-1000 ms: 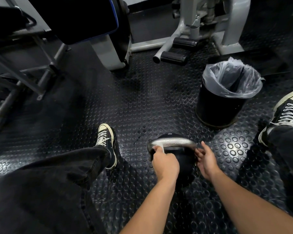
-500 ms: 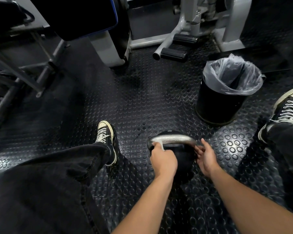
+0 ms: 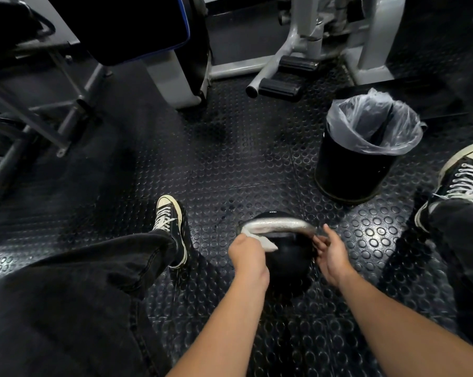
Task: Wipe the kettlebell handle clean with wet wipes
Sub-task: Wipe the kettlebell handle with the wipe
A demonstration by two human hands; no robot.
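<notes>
A black kettlebell (image 3: 287, 262) stands on the studded rubber floor between my feet. Its bare metal handle (image 3: 280, 223) arches across the top. My left hand (image 3: 247, 254) is closed on a white wet wipe (image 3: 261, 240), which is pressed against the left end of the handle and hangs under it. My right hand (image 3: 332, 254) rests against the right end of the handle and the ball's side, fingers curled loosely, holding nothing that I can see.
A black bin (image 3: 357, 164) lined with a clear bag stands to the right behind the kettlebell. My left leg and sneaker (image 3: 170, 221) lie left of it, my right sneaker (image 3: 458, 180) far right. Grey gym machine frames (image 3: 298, 63) and a padded bench fill the back.
My left hand has slid back and left along the handle, so more of the wipe shows under the bar. My right hand stays at the right end.
</notes>
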